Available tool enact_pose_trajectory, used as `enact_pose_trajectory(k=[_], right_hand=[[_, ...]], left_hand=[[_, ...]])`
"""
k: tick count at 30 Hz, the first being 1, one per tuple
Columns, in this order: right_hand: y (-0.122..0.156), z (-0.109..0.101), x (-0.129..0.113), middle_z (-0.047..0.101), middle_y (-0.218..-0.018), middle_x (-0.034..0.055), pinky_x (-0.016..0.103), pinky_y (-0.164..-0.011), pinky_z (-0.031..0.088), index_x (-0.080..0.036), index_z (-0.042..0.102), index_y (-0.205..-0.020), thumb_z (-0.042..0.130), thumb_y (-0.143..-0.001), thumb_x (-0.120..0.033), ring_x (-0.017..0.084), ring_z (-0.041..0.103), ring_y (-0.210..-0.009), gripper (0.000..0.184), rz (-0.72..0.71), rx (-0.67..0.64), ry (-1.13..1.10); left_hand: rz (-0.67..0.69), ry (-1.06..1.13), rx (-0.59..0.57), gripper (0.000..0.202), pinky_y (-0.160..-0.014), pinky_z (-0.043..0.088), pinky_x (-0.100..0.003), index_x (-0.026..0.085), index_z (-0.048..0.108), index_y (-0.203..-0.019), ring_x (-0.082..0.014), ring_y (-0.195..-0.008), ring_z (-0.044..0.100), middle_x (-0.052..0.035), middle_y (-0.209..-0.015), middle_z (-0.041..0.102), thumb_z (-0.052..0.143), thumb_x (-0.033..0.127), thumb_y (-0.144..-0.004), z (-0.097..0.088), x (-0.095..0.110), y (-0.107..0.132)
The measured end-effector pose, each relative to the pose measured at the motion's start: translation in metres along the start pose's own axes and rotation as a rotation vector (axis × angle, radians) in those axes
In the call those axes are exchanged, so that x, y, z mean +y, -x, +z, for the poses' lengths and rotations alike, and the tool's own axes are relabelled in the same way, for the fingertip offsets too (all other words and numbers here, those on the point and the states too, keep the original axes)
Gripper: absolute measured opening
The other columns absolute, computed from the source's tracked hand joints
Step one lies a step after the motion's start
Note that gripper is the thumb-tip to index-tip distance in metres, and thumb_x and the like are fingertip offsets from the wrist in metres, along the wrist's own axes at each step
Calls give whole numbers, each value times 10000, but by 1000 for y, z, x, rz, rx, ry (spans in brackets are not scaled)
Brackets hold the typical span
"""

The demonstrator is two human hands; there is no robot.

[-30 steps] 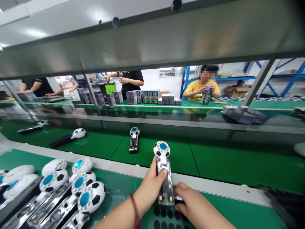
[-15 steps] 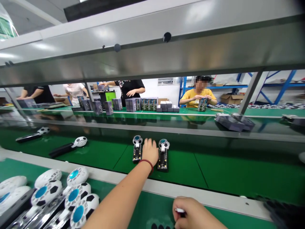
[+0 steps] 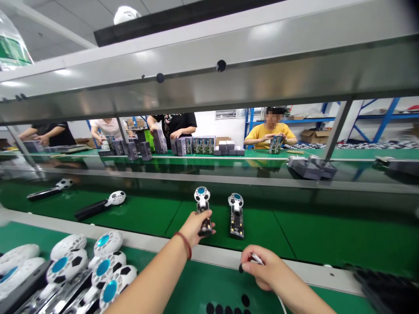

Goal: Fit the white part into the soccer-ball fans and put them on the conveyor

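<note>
Clasping one fan (image 3: 202,203) of four on the belt (image 3: 294,231) is the left hand (image 3: 195,226).

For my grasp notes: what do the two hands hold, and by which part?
The left hand grips the football-patterned fan by the lower end of its handle. The right hand pinches a small white object; which part cannot be told.

Green belt (image 3: 327,235) open right of lying fan unit (image 3: 236,216), held fan unit (image 3: 202,205) close left; low steel shelf (image 3: 229,87) overhead
</note>
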State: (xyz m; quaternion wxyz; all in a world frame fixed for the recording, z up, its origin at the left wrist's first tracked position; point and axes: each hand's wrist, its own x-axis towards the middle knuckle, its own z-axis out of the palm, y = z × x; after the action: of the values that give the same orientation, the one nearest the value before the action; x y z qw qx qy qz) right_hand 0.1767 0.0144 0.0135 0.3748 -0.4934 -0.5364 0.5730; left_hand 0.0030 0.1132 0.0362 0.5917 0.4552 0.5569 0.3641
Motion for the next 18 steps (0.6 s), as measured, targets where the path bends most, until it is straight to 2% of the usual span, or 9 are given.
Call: enact_pose_trajectory(k=[3, 5, 7, 9, 11, 13, 16, 18], right_hand=[[7, 4, -11, 332, -542, -101, 199, -368, 138, -195, 472, -676, 536, -637, -356, 36, 180, -366, 177, -27, 59, -2], [12, 9, -20, 390, -570, -84, 194, -385, 192, -197, 490, -696, 539, -659, -306, 52, 265, -396, 125, -47, 97, 33], [16, 17, -27, 483, -618, -54, 200, -466, 298, -194, 519, -677, 543, -670, -236, 91, 407, -508, 49, -69, 118, 94], [19, 27, -30, 551, -655, -29, 221, -582, 358, -193, 534, -635, 530, -673, -178, 140, 491, -649, 41, -74, 123, 163], [21, 35, -30, 578, -668, -24, 233, -614, 372, -200, 534, -627, 509, -684, -150, 161, 515, -684, 80, -65, 129, 230], [22, 41, -27, 583, -659, -28, 231, -588, 377, -209, 527, -624, 500, -695, -146, 162, 524, -656, 98, -50, 129, 290], [24, 44, -22, 592, -659, -35, 220, -554, 379, -221, 529, -627, 504, -697, -150, 160, 537, -635, 104, -32, 119, 358], [26, 45, -21, 597, -667, -41, 218, -556, 374, -228, 537, -629, 515, -690, -144, 157, 540, -641, 107, -23, 119, 393]], left_hand=[[27, 165, -111, 432, -561, 514, -288, 162, 326, -1110, -129, -638, 593, -3, -788, 550, 539, 335, -776, 16, -28, 57], [-21, 212, -200, 702, -469, 480, -274, 178, 211, -1183, -137, -511, 578, 27, -660, 550, 654, 356, -668, 19, -51, 85], [-35, 262, -292, 986, -446, 446, -254, 178, 68, -1247, -141, -459, 575, 28, -641, 564, 739, 380, -553, 19, -72, 100], [0, 279, -336, 1118, -469, 437, -249, 165, -24, -1272, -136, -469, 584, -24, -746, 594, 758, 401, -510, 17, -89, 104], [48, 225, -321, 1094, -494, 444, -269, 162, -33, -1289, -132, -490, 584, -104, -904, 597, 735, 393, -544, 16, -100, 102], [65, 158, -295, 1027, -540, 459, -303, 192, -12, -1306, -155, -549, 600, -148, -1040, 568, 704, 343, -586, 16, -105, 100], [60, 123, -263, 953, -669, 466, -344, 226, 38, -1323, -223, -756, 619, -131, -1123, 546, 664, 245, -604, 17, -103, 103], [53, 113, -231, 930, -771, 442, -349, 208, 75, -1327, -256, -928, 577, -124, -1159, 533, 639, 182, -587, 18, -99, 108]])
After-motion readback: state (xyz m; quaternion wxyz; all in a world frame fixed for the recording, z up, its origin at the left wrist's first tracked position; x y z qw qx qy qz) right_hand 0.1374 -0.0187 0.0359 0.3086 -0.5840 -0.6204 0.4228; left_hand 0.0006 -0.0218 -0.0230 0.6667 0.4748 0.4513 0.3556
